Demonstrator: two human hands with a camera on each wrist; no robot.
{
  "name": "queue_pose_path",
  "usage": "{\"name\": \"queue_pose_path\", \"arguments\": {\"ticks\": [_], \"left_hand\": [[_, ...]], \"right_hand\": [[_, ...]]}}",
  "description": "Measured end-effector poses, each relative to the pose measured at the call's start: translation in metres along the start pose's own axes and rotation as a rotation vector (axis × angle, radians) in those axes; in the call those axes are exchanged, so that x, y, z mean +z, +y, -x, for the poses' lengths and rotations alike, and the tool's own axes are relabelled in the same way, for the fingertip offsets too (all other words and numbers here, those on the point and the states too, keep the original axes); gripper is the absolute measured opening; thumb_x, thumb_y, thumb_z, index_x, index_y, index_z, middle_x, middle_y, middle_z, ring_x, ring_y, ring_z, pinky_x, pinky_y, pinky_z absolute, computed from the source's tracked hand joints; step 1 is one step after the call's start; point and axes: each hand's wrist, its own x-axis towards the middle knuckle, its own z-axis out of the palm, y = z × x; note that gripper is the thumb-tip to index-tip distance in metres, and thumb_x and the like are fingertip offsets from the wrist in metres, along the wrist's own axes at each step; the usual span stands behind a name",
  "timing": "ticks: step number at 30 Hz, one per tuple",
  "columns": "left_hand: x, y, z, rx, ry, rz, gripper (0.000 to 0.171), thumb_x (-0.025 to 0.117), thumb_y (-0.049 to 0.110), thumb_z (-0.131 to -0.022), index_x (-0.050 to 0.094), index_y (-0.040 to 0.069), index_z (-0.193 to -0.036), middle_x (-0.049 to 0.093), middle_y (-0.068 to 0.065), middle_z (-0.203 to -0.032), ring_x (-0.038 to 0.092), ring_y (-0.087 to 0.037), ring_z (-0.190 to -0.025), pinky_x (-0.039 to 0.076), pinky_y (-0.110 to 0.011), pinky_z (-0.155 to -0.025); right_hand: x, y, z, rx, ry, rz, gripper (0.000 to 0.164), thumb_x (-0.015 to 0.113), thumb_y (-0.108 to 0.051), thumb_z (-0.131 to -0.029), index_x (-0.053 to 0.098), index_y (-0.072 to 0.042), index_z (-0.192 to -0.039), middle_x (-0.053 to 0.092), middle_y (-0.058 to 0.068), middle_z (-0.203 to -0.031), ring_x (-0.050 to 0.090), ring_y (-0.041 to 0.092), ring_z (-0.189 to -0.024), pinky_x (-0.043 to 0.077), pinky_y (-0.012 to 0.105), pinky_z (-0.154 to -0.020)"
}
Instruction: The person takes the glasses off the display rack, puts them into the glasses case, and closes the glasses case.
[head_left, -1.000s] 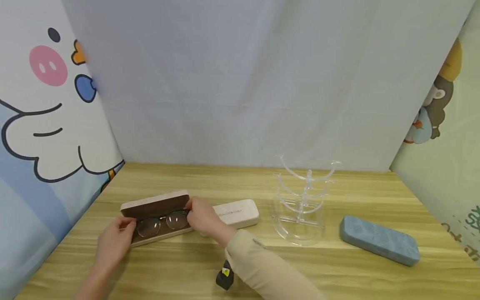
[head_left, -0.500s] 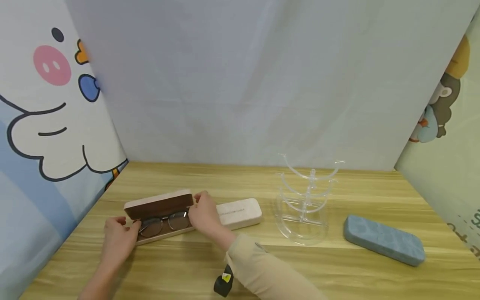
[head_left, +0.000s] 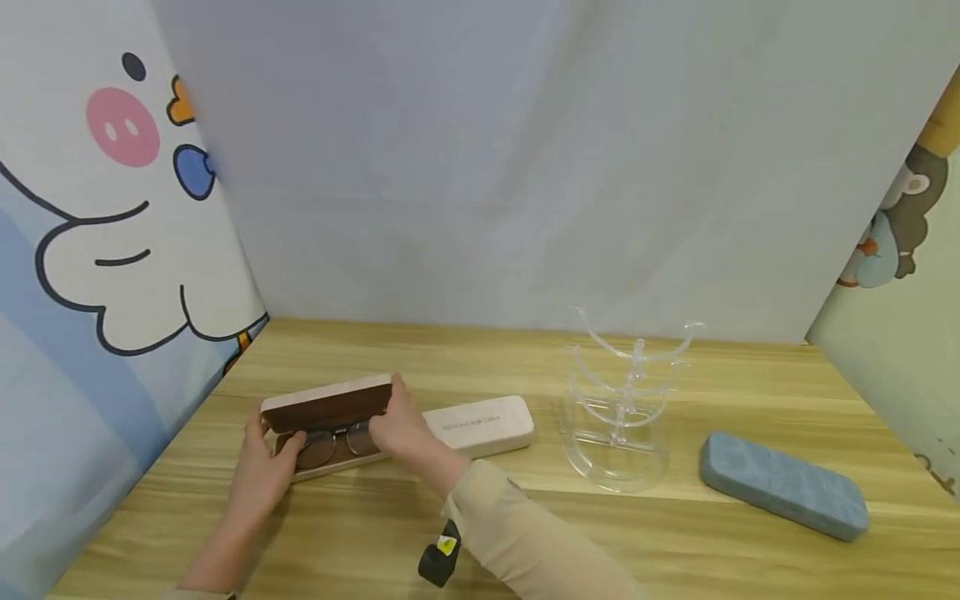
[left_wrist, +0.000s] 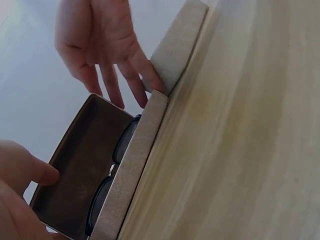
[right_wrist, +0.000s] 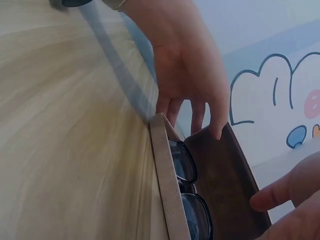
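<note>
An open glasses case (head_left: pixel 327 410), pale outside and brown inside, stands on the table at the left. In it lies a pair of dark-framed glasses (head_left: pixel 340 442). My left hand (head_left: pixel 258 471) holds the case's left end, its thumb inside and fingers round the outside. At the right end my right hand (head_left: pixel 405 429) grips the lid, with the thumb on its brown inner face (right_wrist: pixel 220 185) in the right wrist view. The left wrist view shows both hands at opposite ends of the raised lid (left_wrist: pixel 82 160).
A shut pale case (head_left: pixel 480 423) with small lettering lies just right of my right hand. Farther right stands a clear tiered display stand (head_left: pixel 618 417), then a blue case (head_left: pixel 783 483). A black device (head_left: pixel 440 554) with a yellow label is beside my right sleeve. Printed cloths border the table.
My left fingers have gone from loosely raised to around the case's left end. My right fingers have moved up along the lid's edge. The whole scene has shifted slightly right in view.
</note>
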Motion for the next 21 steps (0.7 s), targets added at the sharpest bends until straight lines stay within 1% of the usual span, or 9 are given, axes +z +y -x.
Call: {"name": "queue_pose_path", "arguments": {"ticks": [1, 3, 5, 6, 8, 11, 13, 17, 21], "left_hand": [[-0.0002, 0.0002, 0.0004, -0.016, -0.006, 0.006, 0.078, 0.043, 0.025, -0.094, -0.014, 0.002, -0.143, 0.001, -0.031, -0.147, 0.013, -0.048, -0.132, 0.021, -0.055, -0.106], [-0.0010, 0.0003, 0.0012, -0.052, -0.018, 0.018, 0.079, 0.041, 0.033, -0.094, -0.015, 0.003, -0.143, 0.000, -0.029, -0.148, 0.015, -0.050, -0.131, 0.023, -0.055, -0.105], [-0.0018, 0.0001, 0.0019, -0.085, -0.024, 0.026, 0.082, 0.040, 0.041, -0.093, -0.014, 0.003, -0.143, 0.000, -0.029, -0.148, 0.018, -0.051, -0.129, 0.025, -0.056, -0.103], [-0.0020, -0.0003, 0.0020, -0.094, -0.018, 0.031, 0.083, 0.040, 0.043, -0.093, -0.013, 0.003, -0.143, 0.001, -0.029, -0.148, 0.018, -0.051, -0.128, 0.026, -0.056, -0.102], [-0.0019, -0.0010, 0.0018, -0.110, -0.003, 0.052, 0.086, 0.044, 0.046, -0.091, -0.010, 0.004, -0.143, 0.004, -0.029, -0.148, 0.020, -0.049, -0.129, 0.028, -0.055, -0.101], [-0.0010, -0.0018, 0.0017, -0.123, 0.021, 0.094, 0.090, 0.053, 0.045, -0.087, -0.005, 0.005, -0.143, 0.007, -0.029, -0.147, 0.023, -0.047, -0.128, 0.031, -0.052, -0.100], [0.0000, -0.0021, 0.0014, -0.127, 0.032, 0.112, 0.092, 0.059, 0.045, -0.084, -0.002, 0.005, -0.141, 0.009, -0.028, -0.147, 0.024, -0.046, -0.128, 0.032, -0.051, -0.098], [0.0019, -0.0024, 0.0004, -0.121, 0.080, 0.129, 0.088, 0.057, 0.050, -0.084, 0.005, 0.003, -0.137, 0.015, -0.029, -0.144, 0.026, -0.045, -0.126, 0.031, -0.051, -0.097], [0.0027, -0.0041, -0.0010, -0.086, 0.161, 0.154, 0.073, 0.041, 0.051, -0.090, 0.014, -0.001, -0.134, 0.025, -0.029, -0.138, 0.027, -0.044, -0.124, 0.027, -0.053, -0.097]], "right_hand": [[-0.0012, 0.0005, -0.0005, 0.001, -0.008, -0.016, 0.070, 0.043, 0.001, -0.085, 0.010, -0.011, -0.146, 0.038, 0.016, -0.140, 0.037, 0.013, -0.054, 0.032, 0.025, -0.046], [-0.0034, 0.0010, -0.0008, -0.005, -0.015, -0.059, 0.065, 0.043, -0.002, -0.087, 0.014, -0.011, -0.145, 0.048, 0.017, -0.130, 0.035, 0.010, -0.050, 0.031, 0.025, -0.045], [-0.0044, 0.0020, -0.0009, -0.011, -0.018, -0.099, 0.060, 0.043, -0.004, -0.089, 0.018, -0.011, -0.143, 0.054, 0.017, -0.119, 0.025, 0.009, -0.040, 0.026, 0.024, -0.039], [-0.0046, 0.0025, -0.0007, -0.016, -0.014, -0.104, 0.056, 0.044, -0.006, -0.091, 0.020, -0.011, -0.142, 0.055, 0.016, -0.116, 0.025, 0.009, -0.040, 0.026, 0.023, -0.039], [-0.0041, 0.0034, -0.0006, -0.030, -0.006, -0.111, 0.051, 0.046, -0.009, -0.092, 0.025, -0.009, -0.138, 0.048, 0.014, -0.125, 0.027, 0.010, -0.040, 0.028, 0.023, -0.040], [-0.0039, 0.0042, -0.0010, -0.043, 0.014, -0.096, 0.043, 0.050, -0.017, -0.092, 0.032, -0.007, -0.130, 0.044, 0.016, -0.128, 0.037, 0.011, -0.052, 0.033, 0.026, -0.047], [-0.0046, 0.0044, -0.0022, -0.043, 0.023, -0.093, 0.038, 0.051, -0.022, -0.093, 0.034, -0.008, -0.124, 0.043, 0.016, -0.129, 0.037, 0.013, -0.054, 0.033, 0.028, -0.049], [-0.0065, 0.0033, -0.0053, -0.035, 0.041, -0.061, 0.027, 0.044, -0.029, -0.096, 0.036, -0.008, -0.111, 0.052, 0.013, -0.106, 0.034, 0.016, -0.051, 0.032, 0.029, -0.046], [-0.0074, 0.0014, -0.0071, -0.015, 0.064, 0.000, 0.019, 0.038, -0.028, -0.098, 0.036, -0.009, -0.102, 0.047, 0.008, -0.077, 0.034, 0.017, -0.051, 0.031, 0.028, -0.045]]}}
